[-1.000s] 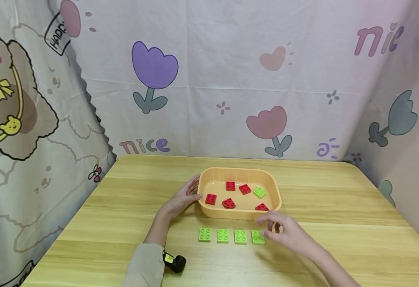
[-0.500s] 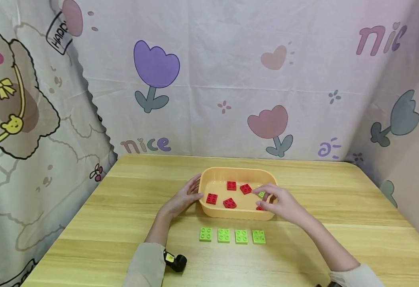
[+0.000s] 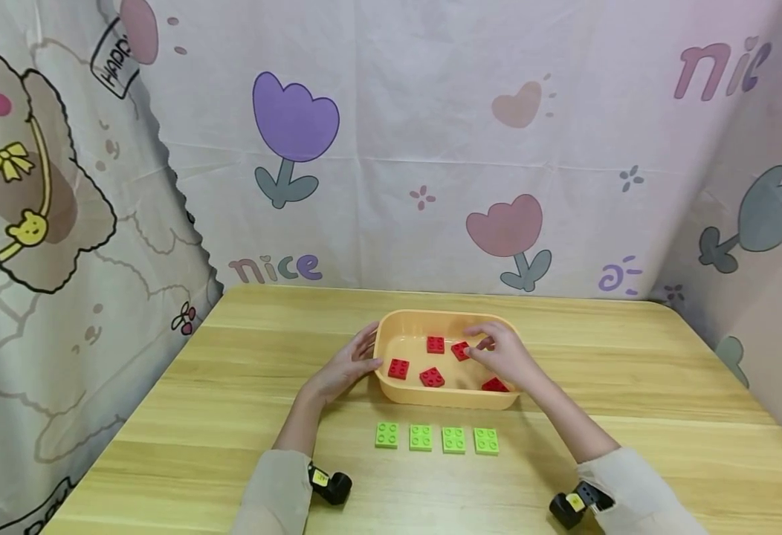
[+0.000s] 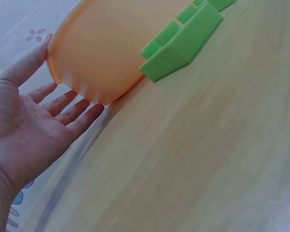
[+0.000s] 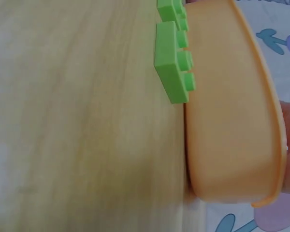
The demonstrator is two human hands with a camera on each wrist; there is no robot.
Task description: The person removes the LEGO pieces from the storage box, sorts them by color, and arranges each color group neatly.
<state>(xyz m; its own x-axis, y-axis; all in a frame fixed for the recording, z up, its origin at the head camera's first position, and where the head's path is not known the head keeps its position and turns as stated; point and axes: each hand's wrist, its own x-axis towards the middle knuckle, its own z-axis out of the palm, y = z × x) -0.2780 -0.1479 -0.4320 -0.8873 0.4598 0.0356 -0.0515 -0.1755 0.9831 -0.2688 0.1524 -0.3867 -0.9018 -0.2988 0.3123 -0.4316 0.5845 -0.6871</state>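
Your left hand (image 3: 346, 374) is at the left end of the orange plastic tray (image 3: 444, 400), its thumb at the rim, its fingers rather straight and spread against the outside wall. Your right hand (image 3: 506, 355) is over the right end of the tray. Its thumb and forefinger tips stand apart, but below the palm all is hidden, so I cannot tell whether it holds something. The nearest red brick (image 3: 459, 351) lies inside, by your thumb tip. Altogether five red bricks show in the tray; four green bricks (image 3: 421, 438) lie in a row on the worktop (image 3: 284, 342), before the tray. Such bricks should be light, stiff and hardly fragile, though smooth plastic may slip. Best pinch two opposite sides, below the studs. The tray also seems light, and may slide if pushed.
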